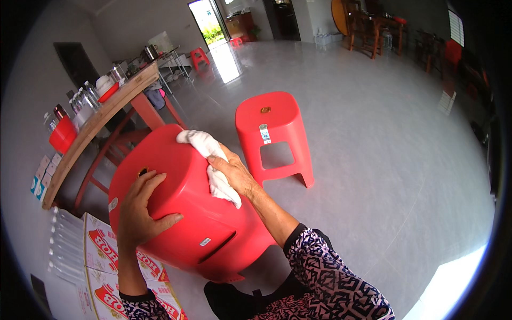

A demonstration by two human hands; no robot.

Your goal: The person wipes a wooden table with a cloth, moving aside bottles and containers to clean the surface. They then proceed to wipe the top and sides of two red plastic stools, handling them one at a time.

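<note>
A large red plastic stool (200,224) stands close before me. My left hand (142,212) rests spread across its near corner, fingertips on the seat beside the gold-rimmed hole (143,172) and thumb on the side. In my right hand (236,172) is a bunched white cloth (220,184), pressed against the seat's right edge and upper side. Part of the cloth hangs down that side. A small label (205,241) sits above a dark slot in the stool's side. Beyond my right hand, a second red stool (272,114) stands upright on the floor.
At left, a wooden table (100,120) carries bottles, a red bucket (64,134) and bowls. Printed cartons (104,244) and bottles (68,240) lie below it. Grey tiled floor (372,140) extends right. More red stools (199,58) and wooden furniture (370,32) stand farther off.
</note>
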